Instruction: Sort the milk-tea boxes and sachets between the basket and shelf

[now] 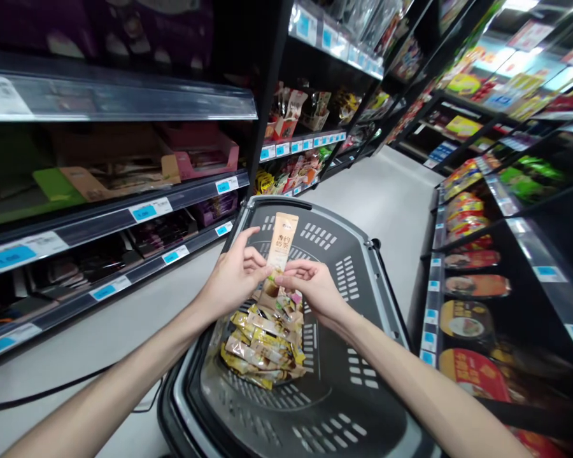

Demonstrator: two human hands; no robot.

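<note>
Between my two hands a beige stick packet [282, 242] with brown printed characters stands nearly upright. The fingers of my left hand [241, 270] pinch its left side, the index finger raised. My right hand [312, 284] grips the lower right side between thumb and fingers. Both hands are above a dark grey shopping basket [334, 394] with a slotted bottom. Below them, several shiny yellow and brown snack packets [265, 346] lie piled in the basket. The held packet's lower end is partly covered by my fingers.
At the left, a shelf unit [119, 235] carries open boxes and blue price tags. The right shelf [458, 267] holds bagged and lidded foods close to my right arm. A pale floor aisle [372, 191] runs ahead between shelves. A black cable [42, 397] crosses the floor.
</note>
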